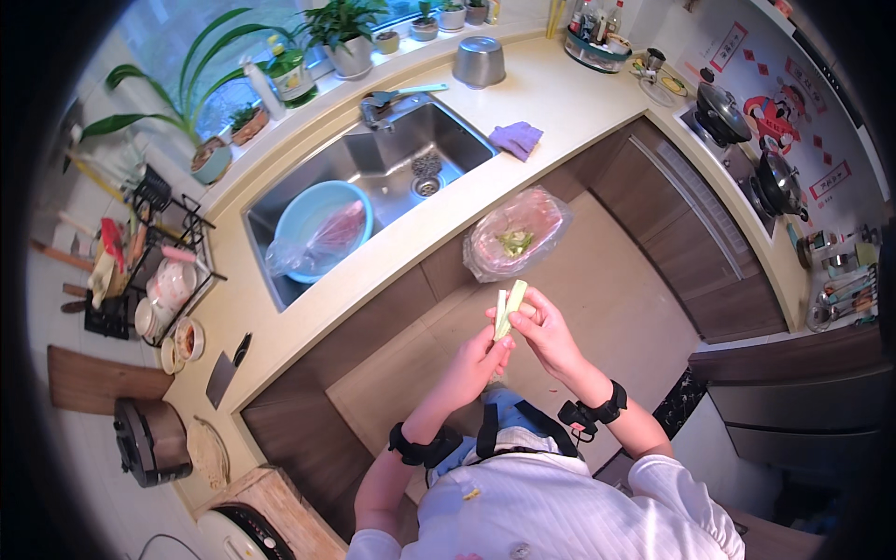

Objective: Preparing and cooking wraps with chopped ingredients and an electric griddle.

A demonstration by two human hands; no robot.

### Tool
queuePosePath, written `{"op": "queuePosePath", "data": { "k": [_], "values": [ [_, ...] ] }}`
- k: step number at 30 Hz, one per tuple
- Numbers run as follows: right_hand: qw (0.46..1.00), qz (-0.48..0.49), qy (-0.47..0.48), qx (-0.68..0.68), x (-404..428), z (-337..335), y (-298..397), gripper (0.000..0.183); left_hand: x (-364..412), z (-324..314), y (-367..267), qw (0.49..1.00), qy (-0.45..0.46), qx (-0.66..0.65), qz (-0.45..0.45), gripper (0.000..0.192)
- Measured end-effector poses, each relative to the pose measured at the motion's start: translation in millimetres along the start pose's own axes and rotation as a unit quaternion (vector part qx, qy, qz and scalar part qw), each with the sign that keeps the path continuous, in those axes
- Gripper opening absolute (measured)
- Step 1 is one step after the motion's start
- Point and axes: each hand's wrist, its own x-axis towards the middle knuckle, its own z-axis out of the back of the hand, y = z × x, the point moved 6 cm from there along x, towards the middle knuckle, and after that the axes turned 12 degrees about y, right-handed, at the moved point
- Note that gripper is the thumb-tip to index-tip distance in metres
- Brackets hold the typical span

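Pale green vegetable stalk pieces stand upright between my two hands, their tips spread apart in a narrow V. My left hand pinches them near their lower ends, while my right hand has its thumb and fingers on the right-hand piece. Just beyond my hands, lower than the counter, is a bin lined with a clear plastic bag, with green vegetable scraps inside it.
A sink holds a light blue basin with a plastic bag in it. A purple cloth and a metal pot rest on the counter. A cleaver lies near the left counter edge. Pans stand on the stove at right.
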Motion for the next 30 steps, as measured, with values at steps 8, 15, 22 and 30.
{"op": "queuePosePath", "data": {
  "k": [8, 15, 22, 30],
  "values": [
    [0.988, 0.012, -0.075, -0.132, 59.6, 147.8, 9.8, 0.036, 98.8, 46.9, 24.5, 0.995, -0.096, 0.035, 0.005, 0.028],
    [0.669, 0.141, -0.128, -0.719, 111.8, 213.0, 63.1, 0.045, 18.3, 130.7, 75.2, 0.968, -0.193, -0.149, 0.066, 0.024],
    [0.528, -0.080, -0.167, -0.829, 149.1, 277.4, -4.3, 0.035, -172.7, 180.9, 133.4, 0.887, -0.402, -0.180, 0.136, 0.024],
    [0.559, -0.374, 0.233, -0.702, 174.8, 175.2, -106.1, 0.035, -285.3, 185.0, -61.6, 0.706, -0.463, 0.535, -0.026, 0.025]
  ]
}}
